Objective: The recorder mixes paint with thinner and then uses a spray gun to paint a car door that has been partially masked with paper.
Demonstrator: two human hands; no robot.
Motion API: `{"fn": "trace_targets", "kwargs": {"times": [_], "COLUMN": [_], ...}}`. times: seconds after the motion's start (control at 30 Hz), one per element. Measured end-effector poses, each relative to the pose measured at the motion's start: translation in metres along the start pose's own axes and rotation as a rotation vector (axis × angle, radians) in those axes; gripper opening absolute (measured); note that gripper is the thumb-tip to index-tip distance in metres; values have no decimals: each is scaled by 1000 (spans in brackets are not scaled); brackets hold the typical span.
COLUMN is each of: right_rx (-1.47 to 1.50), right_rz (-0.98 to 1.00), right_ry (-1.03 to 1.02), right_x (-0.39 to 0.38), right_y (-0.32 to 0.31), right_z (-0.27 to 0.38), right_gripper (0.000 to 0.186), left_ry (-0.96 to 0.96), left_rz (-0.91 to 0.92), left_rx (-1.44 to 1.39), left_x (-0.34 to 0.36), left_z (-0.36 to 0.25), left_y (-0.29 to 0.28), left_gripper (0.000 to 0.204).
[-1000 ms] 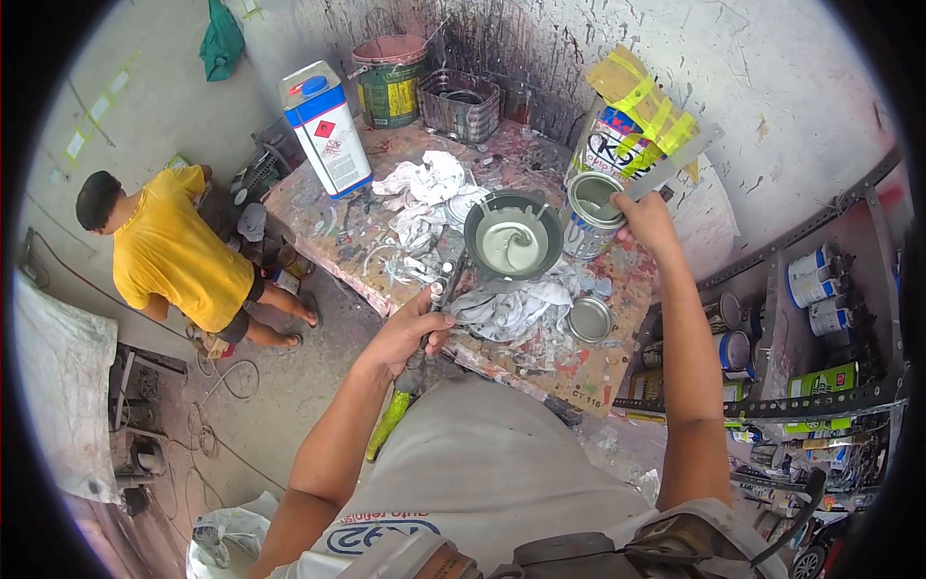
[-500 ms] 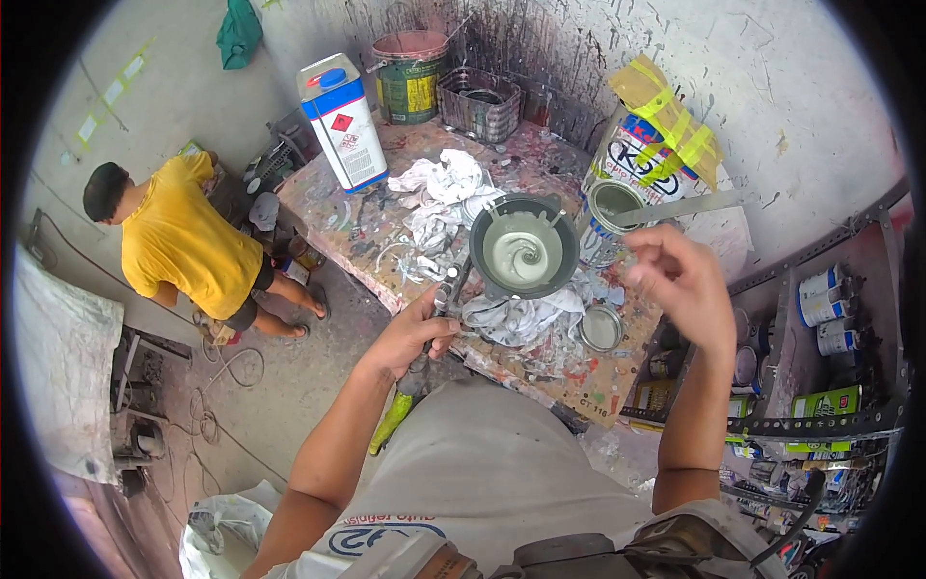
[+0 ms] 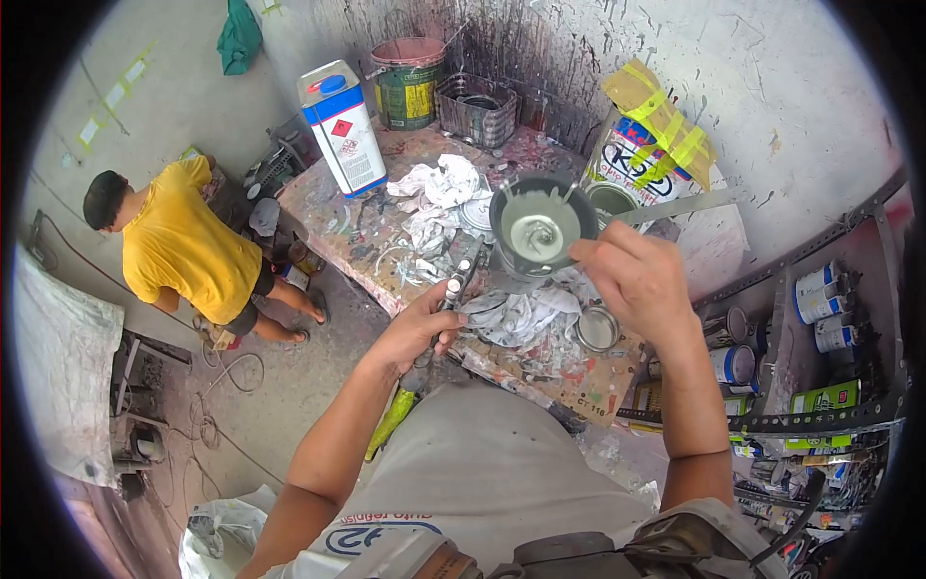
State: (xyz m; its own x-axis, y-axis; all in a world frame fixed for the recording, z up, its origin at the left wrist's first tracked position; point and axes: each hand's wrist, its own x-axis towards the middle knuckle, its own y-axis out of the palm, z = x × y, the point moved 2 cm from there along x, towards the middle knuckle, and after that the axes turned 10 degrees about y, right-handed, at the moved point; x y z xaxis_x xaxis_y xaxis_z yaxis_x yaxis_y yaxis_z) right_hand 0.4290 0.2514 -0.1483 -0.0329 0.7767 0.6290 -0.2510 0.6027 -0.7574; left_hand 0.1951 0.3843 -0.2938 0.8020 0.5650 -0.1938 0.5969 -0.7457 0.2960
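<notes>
The left hand (image 3: pixel 424 326) is closed around a dark spray gun (image 3: pixel 445 318) with silver fittings, fingers wrapped over its body. A yellow-green piece (image 3: pixel 391 423) extends below this hand; its connection to the gun cannot be determined.

The right hand (image 3: pixel 637 275) has its fingers bent and pinched together at the right rim of the cup (image 3: pixel 516 249). The cup is dark, round and partly filled with swirled pale grey paint (image 3: pixel 538 239). It is located over the near half of the table (image 3: pixel 326 217), up and to the right of the gun. The view does not show whether its base bears on the table, nor whether the gun touches it.

An open can (image 3: pixel 611 200) stands just behind the right hand. A flat metal strip (image 3: pixel 696 205) lies across its rim and projects to the right. Behind the can is a large tin (image 3: pixel 627 166) with cardboard (image 3: pixel 644 101) taped over it. A round lid (image 3: pixel 598 330) and a stained rag (image 3: pixel 511 317) lie nearer the person; a second rag (image 3: pixel 453 181) is left of the cup. A square tin (image 3: pixel 347 150), a bucket (image 3: pixel 409 101) and a basket (image 3: pixel 475 127) occupy the far left part of the table. A co-worker (image 3: pixel 198 241) in a yellow top stands on the left, well apart from the table.
</notes>
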Motion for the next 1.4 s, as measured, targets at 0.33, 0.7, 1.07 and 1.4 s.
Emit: {"fn": "trace_targets", "kwargs": {"times": [0.33, 0.7, 1.07, 1.4], "right_rx": [1, -96, -60, -166], "right_rz": [-145, -87, -147, 18], "right_ry": [-57, -75, 345, 611], "right_x": [21, 4, -9, -41], "right_y": [-34, -15, -15, 25], "right_z": [-7, -28, -70, -100], "right_gripper": [19, 24, 9, 33], "left_ry": [-4, -12, 5, 4], "left_rz": [14, 24, 58, 93], "left_rx": [-9, -19, 35, -54], "left_x": [8, 32, 57, 58], "left_z": [2, -8, -22, -30], "left_y": [5, 11, 24, -1], "left_gripper": [52, 37, 38, 37]}}
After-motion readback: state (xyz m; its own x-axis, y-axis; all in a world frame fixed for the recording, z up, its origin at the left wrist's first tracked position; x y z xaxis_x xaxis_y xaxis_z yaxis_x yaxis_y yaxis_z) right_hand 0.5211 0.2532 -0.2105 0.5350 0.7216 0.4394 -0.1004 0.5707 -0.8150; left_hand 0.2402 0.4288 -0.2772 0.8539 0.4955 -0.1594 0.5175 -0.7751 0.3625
